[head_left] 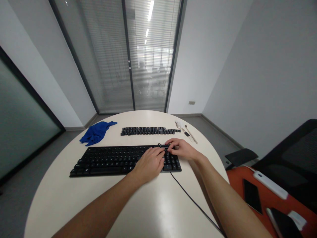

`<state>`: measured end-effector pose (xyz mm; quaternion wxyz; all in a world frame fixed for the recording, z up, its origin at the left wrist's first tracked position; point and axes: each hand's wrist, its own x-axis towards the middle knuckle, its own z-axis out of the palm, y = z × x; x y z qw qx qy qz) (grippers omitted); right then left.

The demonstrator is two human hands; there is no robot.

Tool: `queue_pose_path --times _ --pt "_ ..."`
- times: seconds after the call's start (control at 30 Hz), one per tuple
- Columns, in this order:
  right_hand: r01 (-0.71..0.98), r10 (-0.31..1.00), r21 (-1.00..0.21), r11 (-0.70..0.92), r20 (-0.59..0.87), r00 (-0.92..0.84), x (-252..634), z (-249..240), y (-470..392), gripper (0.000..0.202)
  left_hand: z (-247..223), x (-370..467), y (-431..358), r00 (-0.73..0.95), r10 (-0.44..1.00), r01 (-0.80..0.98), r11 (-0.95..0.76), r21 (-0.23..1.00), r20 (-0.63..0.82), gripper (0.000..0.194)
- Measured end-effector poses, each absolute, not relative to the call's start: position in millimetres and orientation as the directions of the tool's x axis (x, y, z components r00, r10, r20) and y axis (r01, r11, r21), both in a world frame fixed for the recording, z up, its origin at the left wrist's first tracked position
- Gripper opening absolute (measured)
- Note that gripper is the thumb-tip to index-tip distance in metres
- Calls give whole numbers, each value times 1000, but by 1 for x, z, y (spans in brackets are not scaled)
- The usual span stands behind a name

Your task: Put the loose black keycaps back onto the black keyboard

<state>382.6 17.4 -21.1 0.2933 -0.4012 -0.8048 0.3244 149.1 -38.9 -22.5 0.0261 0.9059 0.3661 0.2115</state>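
Note:
A black keyboard [112,162] lies across the table in front of me. My left hand [150,163] rests over its right part, palm down, with the fingers stretched out toward the top right. At the upper right corner, above the number pad, my right hand [182,148] has its thumb and fingers bent together in a pinch. Whatever is between those fingertips is too small to make out. Behind the keyboard, loose black keycaps [143,131] stand in rows. The number pad is partly hidden by my hands.
A crumpled blue cloth [97,133] lies at the left. Beyond my right hand are a thin stick [191,134], a white tuft [179,124] and a small black piece [187,134]. A cable [195,202] runs toward me. An orange chair [237,181] at the right holds a phone [252,195].

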Motion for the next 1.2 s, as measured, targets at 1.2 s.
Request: queue_pose_path --times 1.2 --pt "565 813 -614 551 244 -528 376 -2 6 5 -28 148 -37 607 667 624 -736 261 431 38"
